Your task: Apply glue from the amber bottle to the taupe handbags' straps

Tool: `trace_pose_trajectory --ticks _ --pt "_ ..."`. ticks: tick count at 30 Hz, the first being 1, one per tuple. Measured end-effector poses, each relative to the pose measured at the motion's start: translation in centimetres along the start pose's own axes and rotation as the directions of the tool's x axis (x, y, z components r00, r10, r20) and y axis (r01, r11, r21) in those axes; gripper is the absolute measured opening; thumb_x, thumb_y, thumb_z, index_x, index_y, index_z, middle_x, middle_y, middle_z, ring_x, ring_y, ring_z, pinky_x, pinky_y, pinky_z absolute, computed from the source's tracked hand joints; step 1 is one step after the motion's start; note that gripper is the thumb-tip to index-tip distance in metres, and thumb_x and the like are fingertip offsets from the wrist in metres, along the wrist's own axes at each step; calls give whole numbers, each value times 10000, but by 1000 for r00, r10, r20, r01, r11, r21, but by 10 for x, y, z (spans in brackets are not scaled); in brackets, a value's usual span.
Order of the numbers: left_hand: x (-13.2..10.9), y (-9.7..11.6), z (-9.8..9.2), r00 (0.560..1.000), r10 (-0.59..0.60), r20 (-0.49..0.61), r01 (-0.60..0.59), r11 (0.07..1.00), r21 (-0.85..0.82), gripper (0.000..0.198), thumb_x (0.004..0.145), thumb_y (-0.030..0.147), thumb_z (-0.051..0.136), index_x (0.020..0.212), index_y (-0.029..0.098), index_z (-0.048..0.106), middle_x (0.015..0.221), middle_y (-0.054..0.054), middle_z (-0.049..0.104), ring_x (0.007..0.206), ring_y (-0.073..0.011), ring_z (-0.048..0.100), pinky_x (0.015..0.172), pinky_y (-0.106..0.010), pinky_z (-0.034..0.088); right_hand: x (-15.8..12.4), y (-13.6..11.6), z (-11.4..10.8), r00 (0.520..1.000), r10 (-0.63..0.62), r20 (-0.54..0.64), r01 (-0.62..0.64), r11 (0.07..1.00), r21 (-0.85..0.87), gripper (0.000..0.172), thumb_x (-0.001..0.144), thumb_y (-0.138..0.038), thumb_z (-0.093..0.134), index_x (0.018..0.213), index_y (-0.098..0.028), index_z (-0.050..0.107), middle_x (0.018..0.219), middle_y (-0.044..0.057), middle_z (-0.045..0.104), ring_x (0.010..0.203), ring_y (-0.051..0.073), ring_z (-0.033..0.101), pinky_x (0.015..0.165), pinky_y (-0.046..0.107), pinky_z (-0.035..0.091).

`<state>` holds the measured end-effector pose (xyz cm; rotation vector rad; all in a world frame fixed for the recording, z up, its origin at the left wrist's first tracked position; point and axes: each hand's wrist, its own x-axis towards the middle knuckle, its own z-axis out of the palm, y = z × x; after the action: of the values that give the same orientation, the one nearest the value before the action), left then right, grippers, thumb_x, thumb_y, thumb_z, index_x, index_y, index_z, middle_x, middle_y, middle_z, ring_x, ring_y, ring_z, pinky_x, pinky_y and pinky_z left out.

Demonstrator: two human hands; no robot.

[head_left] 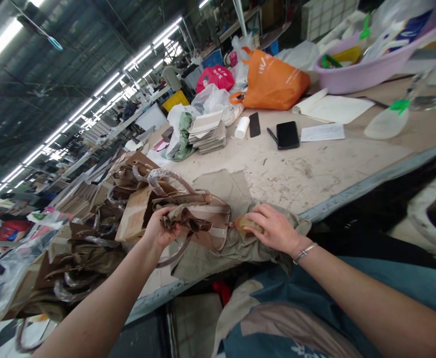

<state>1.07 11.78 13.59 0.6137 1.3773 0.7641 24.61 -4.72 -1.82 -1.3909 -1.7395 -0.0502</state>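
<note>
My left hand (161, 229) is closed on a bunched brown bag piece (193, 215) with beige straps, held just above the table's near edge. My right hand (272, 228) rests on an olive-grey cloth (218, 251) and its fingers are wrapped round a small amber bottle (245, 224) whose tip points left toward the bag piece. A silver bracelet sits on the right wrist.
A heap of brown bags with plastic-wrapped handles (102, 219) lies to the left. Further back on the worn table (315, 174) are a stack of cards (207, 133), a black phone (287, 134), a white roll (242, 127), papers, an orange bag (273, 82) and a lilac basin (367, 69).
</note>
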Motion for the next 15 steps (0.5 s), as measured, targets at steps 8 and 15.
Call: trace_pose_trajectory --ticks 8,15 --pt "7 0 0 998 23 51 -23 1000 9 140 794 99 488 738 117 615 571 -56 649 396 -137 559 287 -187 407 -5 -3 0 995 -41 96 34 997 70 206 958 -350 516 1065 -201 611 964 102 565 851 219 542 713 337 489" --pt "8 -4 -7 999 19 47 -20 1000 23 143 792 105 489 744 108 623 587 -65 658 425 -138 575 303 -187 414 -5 -1 0 1000 -11 26 9 997 70 220 957 -369 526 1064 -192 601 946 100 568 843 218 545 717 339 491"
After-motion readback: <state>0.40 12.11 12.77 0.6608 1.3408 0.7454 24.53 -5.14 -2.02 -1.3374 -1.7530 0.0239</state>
